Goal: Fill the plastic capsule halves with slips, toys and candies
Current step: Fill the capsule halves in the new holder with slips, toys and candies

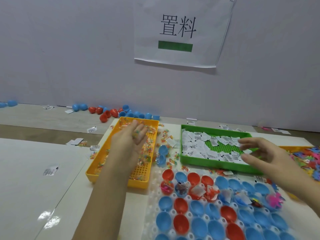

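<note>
Left hand (129, 141) cupping candies (137, 135) over yellow tray (143, 170); right hand (266, 153) blurred, fingers spread above slips (195, 148); toy tray (297, 147) cut off.

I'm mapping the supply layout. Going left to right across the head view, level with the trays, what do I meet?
Yellow tray of candies → two loose blue capsule halves → green tray of slips → pile of colourful toys.

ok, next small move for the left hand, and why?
Probably carry the left hand right and down to the capsule halves and drop its candies in an empty one: it seems to cup candies over the yellow tray, and most halves hold nothing.
</note>
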`<state>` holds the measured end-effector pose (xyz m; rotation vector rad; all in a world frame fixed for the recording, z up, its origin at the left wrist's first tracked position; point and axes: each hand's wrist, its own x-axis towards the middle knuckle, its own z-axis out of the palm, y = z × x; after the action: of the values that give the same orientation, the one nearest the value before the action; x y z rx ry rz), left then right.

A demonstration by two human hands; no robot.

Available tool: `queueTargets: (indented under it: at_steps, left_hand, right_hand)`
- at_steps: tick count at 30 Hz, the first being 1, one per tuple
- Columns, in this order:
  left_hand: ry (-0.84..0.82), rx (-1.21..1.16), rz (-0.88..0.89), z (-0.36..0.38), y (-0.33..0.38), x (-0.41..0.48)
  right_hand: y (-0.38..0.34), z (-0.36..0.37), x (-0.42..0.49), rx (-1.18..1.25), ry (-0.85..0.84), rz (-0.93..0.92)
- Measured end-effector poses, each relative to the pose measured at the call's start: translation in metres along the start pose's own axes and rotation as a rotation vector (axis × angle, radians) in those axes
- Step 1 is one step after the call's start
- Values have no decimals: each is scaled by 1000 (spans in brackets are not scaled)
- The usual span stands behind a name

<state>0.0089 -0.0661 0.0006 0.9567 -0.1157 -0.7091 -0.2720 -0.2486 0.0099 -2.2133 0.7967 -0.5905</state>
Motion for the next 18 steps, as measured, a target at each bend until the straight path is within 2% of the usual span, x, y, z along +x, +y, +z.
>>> queueTargets:
  at_steps: [2,4,9,12,18]
  left_hand:
    - [-101,-167,-192,8,-4,-5]
    - [-164,-164,-257,16,-7,-11]
    - [-221,-30,-157,24,-12,-16]
    - [-227,63,-41,25,-14,-16]
    - [-233,154,22,27,-15,-19]
  right_hand:
    - [-5,11,20,-3,-41,28]
    - [-7,23,39,-76,-92,60]
    - [-3,55,72,-331,-229,124]
    - [-2,73,79,-436,-242,148]
    - [-2,79,80,-247,-103,158]
